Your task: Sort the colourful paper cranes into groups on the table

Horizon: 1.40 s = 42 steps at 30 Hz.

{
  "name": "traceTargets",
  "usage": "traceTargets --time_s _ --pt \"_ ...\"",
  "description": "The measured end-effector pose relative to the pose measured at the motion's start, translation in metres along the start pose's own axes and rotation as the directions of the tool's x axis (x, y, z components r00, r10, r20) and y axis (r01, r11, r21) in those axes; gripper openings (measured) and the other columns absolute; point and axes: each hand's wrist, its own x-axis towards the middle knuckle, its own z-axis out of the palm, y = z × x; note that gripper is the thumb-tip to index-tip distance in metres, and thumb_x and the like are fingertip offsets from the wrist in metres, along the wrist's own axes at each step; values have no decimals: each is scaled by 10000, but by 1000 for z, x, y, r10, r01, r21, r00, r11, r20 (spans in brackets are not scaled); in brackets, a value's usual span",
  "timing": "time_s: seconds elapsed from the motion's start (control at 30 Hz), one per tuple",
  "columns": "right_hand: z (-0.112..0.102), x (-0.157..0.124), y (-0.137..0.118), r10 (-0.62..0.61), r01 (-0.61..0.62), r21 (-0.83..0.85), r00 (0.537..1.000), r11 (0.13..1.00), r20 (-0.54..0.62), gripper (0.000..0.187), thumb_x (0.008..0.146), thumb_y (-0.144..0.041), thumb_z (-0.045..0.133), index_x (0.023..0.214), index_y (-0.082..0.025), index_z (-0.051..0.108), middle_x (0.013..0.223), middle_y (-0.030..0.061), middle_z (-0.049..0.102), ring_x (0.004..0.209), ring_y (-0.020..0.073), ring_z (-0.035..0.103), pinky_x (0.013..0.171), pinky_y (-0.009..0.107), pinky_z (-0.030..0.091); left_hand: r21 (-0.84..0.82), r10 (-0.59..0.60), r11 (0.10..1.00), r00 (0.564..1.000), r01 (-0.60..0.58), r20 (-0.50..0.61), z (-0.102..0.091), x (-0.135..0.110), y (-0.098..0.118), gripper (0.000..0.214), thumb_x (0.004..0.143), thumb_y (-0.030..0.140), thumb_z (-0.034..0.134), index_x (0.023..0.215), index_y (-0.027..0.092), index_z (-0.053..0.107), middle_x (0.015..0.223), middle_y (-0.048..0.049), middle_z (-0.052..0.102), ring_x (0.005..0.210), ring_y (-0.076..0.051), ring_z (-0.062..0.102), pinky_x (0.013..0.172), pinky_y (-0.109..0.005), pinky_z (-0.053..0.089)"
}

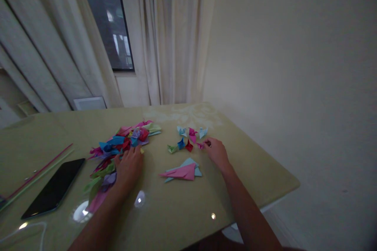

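Note:
My right hand (217, 153) pinches a small pink paper crane (200, 146) at the tabletop, at the end of a group of folded paper pieces. In that group are a blue paper crane (181, 143), a red one (189, 146), a green one (172, 148), a magenta one (192, 135) and two light blue ones. My left hand (129, 164) rests at the right edge of a heap of colourful folded paper (118, 141), fingers stretched over it. Between the hands and nearer to me lie flat-folded pink paper (182, 172) and light blue paper (190, 161).
A black phone (54, 188) lies at the left, beside thin pink and green sticks (44, 168). A white cable (43, 229) curls at the near left corner. The table (250, 172) meets a wall on the right; curtains (176, 39) hang behind it.

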Motion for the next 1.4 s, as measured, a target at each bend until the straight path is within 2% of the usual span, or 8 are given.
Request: traceTargets --time_s 0.2,0.4,0.53,0.67,0.73,1.0,1.23,1.4 --pt "17 -28 -15 -86 97 60 982 994 -168 270 965 -420 646 1099 -200 727 898 44 709 750 188 644 682 280 464 -311 200 922 972 -230 -127 8 1 12 340 1027 326 478 1303 197 629 1254 -140 731 1168 -305 681 1022 -455 501" --pt "42 -51 -58 -476 387 496 877 778 62 257 969 -428 714 1104 -213 753 920 28 711 708 149 622 675 271 514 -531 472 636 826 -560 -308 5 -28 60 382 1072 342 450 1440 272 523 1312 -115 680 1166 -230 705 997 -355 570" --pt "43 -51 -61 -506 415 535 862 736 27 201 987 -362 682 884 -213 770 798 11 703 742 167 648 722 296 530 -506 436 655 828 -561 -353 2 -30 67 408 1071 356 479 1463 246 496 1331 -130 666 1138 -222 710 977 -336 574" --pt "23 -37 -37 -250 312 502 950 807 -188 220 987 -373 641 960 -189 760 816 35 723 671 168 647 673 290 530 -274 282 892 915 -361 -289 -2 -9 38 399 1060 405 475 1367 185 605 1335 -171 693 1229 -327 653 1065 -476 503" --pt "11 -28 -18 -118 243 375 938 895 -326 243 999 -358 589 1025 -175 746 948 80 749 742 185 672 720 307 539 -133 158 972 958 -193 -238 -3 0 19 444 1066 374 418 1396 143 604 1410 -203 660 1296 -374 601 1100 -549 445" --pt "5 -15 35 15 17 93 939 996 -343 117 877 -261 620 817 -205 704 861 71 663 655 187 577 670 332 468 95 -8 995 995 17 -98 -3 5 1 529 1019 303 416 1474 70 554 1370 -267 634 1236 -413 571 1004 -548 441" --pt "17 -29 -10 -200 250 130 929 959 -310 270 1009 -373 530 1021 -192 730 1010 90 654 883 217 647 780 323 512 -106 99 988 986 -114 -134 -6 8 4 272 991 271 533 1187 192 706 1222 -163 739 1183 -360 637 1029 -522 401" --pt "35 -50 -52 -408 371 469 913 802 -24 368 956 -491 689 1161 -188 736 963 56 714 680 170 617 681 314 532 -304 374 827 867 -472 -328 -4 -12 36 222 1025 310 574 1191 231 697 1147 -100 786 1089 -282 702 981 -408 440"
